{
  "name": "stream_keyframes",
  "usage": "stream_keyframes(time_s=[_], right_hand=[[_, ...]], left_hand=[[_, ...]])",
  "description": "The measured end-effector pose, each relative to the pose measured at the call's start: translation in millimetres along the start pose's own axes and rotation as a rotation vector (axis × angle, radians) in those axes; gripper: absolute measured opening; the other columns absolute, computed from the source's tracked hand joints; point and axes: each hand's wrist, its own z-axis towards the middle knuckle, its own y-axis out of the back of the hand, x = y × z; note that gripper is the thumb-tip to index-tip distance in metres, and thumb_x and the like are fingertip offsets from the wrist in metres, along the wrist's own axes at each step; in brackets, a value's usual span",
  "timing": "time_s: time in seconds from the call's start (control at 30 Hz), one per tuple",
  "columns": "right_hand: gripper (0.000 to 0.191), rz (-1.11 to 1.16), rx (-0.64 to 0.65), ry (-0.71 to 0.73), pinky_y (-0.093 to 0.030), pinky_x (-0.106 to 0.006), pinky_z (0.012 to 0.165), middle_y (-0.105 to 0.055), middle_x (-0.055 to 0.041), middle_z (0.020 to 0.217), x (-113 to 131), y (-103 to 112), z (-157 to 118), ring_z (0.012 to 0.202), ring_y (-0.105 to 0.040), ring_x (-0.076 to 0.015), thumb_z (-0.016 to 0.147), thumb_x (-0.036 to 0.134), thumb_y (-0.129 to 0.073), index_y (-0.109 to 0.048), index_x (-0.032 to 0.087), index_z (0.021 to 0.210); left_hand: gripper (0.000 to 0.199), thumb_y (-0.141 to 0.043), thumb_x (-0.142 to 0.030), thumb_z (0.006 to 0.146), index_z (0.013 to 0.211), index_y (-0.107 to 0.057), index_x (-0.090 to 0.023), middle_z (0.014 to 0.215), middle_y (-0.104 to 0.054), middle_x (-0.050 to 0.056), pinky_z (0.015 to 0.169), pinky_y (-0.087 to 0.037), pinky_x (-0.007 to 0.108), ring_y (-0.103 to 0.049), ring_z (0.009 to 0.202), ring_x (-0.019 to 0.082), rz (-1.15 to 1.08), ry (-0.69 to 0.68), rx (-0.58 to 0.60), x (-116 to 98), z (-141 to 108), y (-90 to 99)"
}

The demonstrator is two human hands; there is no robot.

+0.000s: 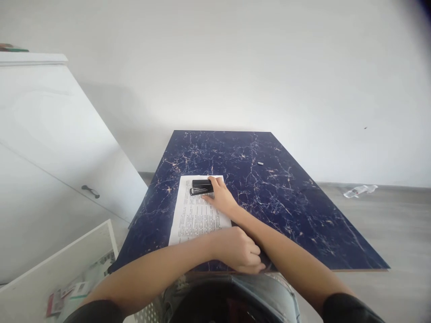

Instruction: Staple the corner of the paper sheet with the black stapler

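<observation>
A black stapler [201, 186] rests over the upper part of a printed sheet of paper [198, 220]. My right hand [218, 195] grips the stapler's right end, with the thumb below and the fingers above. My left hand [240, 251] is closed near the table's front edge, below the right forearm. Its fingers are curled downward and whatever they may hold is hidden. Something dark [264, 260] shows beside that hand, too covered to name.
The dark blue marbled table [286, 211] meets a white wall. On it lies a small grey bar [260, 163]. A white cabinet [60, 134] and an open drawer [67, 255] with items inside stand to the left. A clear plastic bottle [360, 191] lies on the floor at right.
</observation>
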Motion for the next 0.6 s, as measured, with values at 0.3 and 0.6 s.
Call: stream_keyframes(time_s=[0.3,0.6], right_hand=[[0.048,-0.094,-0.304,-0.069,-0.047,-0.051,0.102,-0.066,-0.0138,0.122,-121,107,38,0.113,-0.062,-0.0293,0.089,0.035,-0.062,-0.06,0.021,0.135],[0.032,-0.427,-0.289,-0.174,-0.048,-0.046,0.099,-0.074,-0.014,0.104,-240,152,47,0.098,-0.065,-0.0282,0.085,0.023,-0.05,-0.08,0.018,0.097]], left_hand=[[0.037,-0.061,-0.036,0.092,0.059,-0.065,-0.019,0.063,-0.068,0.0,0.045,-0.032,0.028,-0.063,0.056,0.012,-0.067,0.225,0.129,6,-4,-7.7],[0.037,-0.06,-0.043,0.093,0.065,-0.069,-0.022,0.076,-0.074,-0.003,0.049,-0.034,0.028,-0.067,0.064,0.014,-0.13,0.308,0.232,7,-1,-8.6]])
